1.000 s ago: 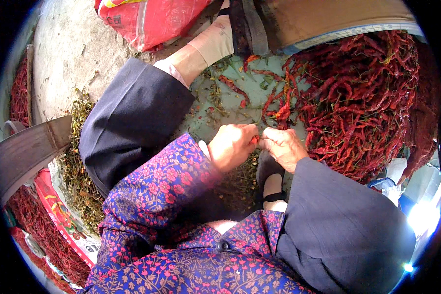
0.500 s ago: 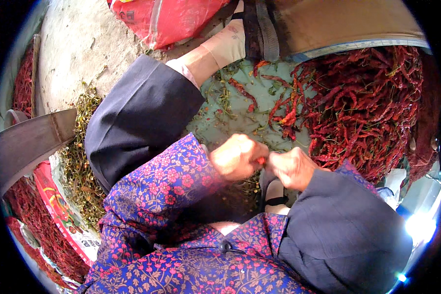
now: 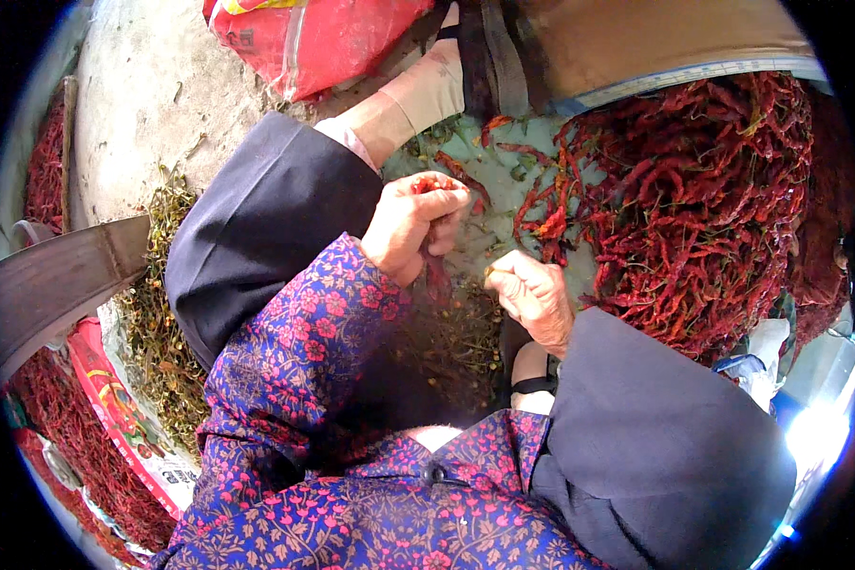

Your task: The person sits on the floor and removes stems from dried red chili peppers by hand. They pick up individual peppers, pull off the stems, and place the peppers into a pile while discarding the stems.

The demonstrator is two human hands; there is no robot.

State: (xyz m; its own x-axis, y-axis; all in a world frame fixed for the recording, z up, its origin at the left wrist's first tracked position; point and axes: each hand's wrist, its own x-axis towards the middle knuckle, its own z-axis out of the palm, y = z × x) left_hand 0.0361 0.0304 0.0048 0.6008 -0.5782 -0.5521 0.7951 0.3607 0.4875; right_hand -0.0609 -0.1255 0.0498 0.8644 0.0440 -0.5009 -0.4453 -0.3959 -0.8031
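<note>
Chillies (image 3: 703, 214) lay heaped at right, many still stemmed; loose stems (image 3: 166, 285) lay piled at left. The left hand (image 3: 416, 220) clutched a red chilli (image 3: 427, 185); the right hand (image 3: 534, 294) pinched a small yellowish bit (image 3: 489, 273).

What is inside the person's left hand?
In the left hand, some red chili shows at the top. The hand itself covers the rest, so the full amount cannot be seen.

The left hand (image 3: 407, 228) holds red chili (image 3: 422, 186) (partly hidden).
</note>
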